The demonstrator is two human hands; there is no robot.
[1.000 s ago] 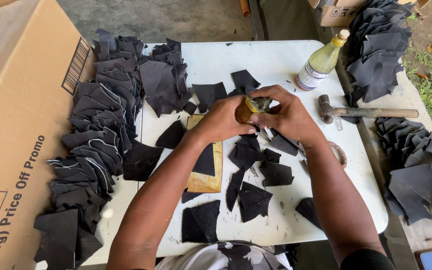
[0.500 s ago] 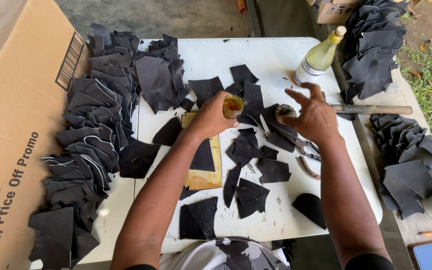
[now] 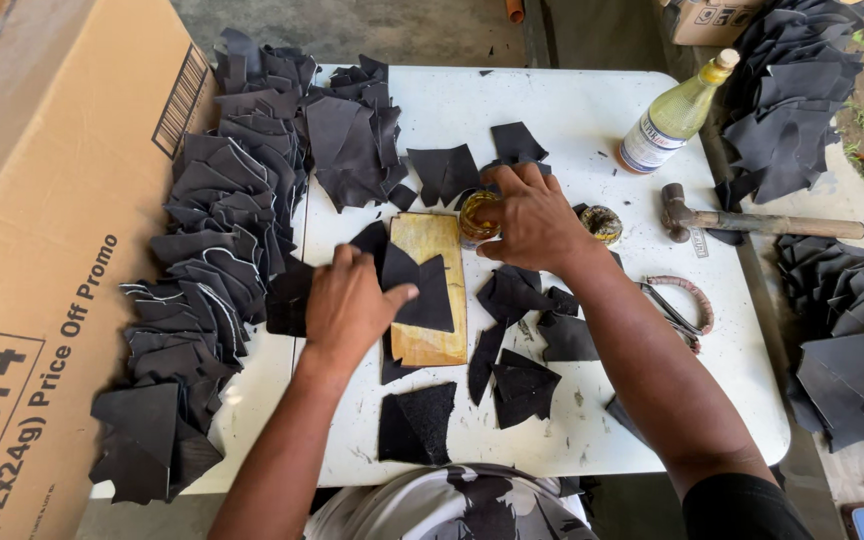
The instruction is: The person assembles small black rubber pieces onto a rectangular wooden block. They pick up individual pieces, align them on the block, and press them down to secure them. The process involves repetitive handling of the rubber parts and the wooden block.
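Observation:
My left hand (image 3: 350, 302) lies flat, fingers apart, pressing a black cut leather piece (image 3: 422, 290) onto a small yellowish wooden board (image 3: 430, 280) on the white table (image 3: 572, 130). My right hand (image 3: 532, 218) is closed around a small round tin of yellow glue (image 3: 476, 218) just right of the board's top end. The tin's loose lid (image 3: 602, 222) sits on the table beside that hand. Several more black pieces (image 3: 517, 340) lie scattered around the board.
A large cardboard box (image 3: 42, 250) fills the left side. Stacks of black cut pieces (image 3: 222, 240) line the table's left edge, with more piles on the right (image 3: 792, 100). A glass bottle (image 3: 674, 115), a hammer (image 3: 752, 222) and scissors (image 3: 677, 310) lie right of my hands.
My left hand let go of the glue tin and moved down onto the black piece on the board. My right hand came back from the lid and took hold of the tin.

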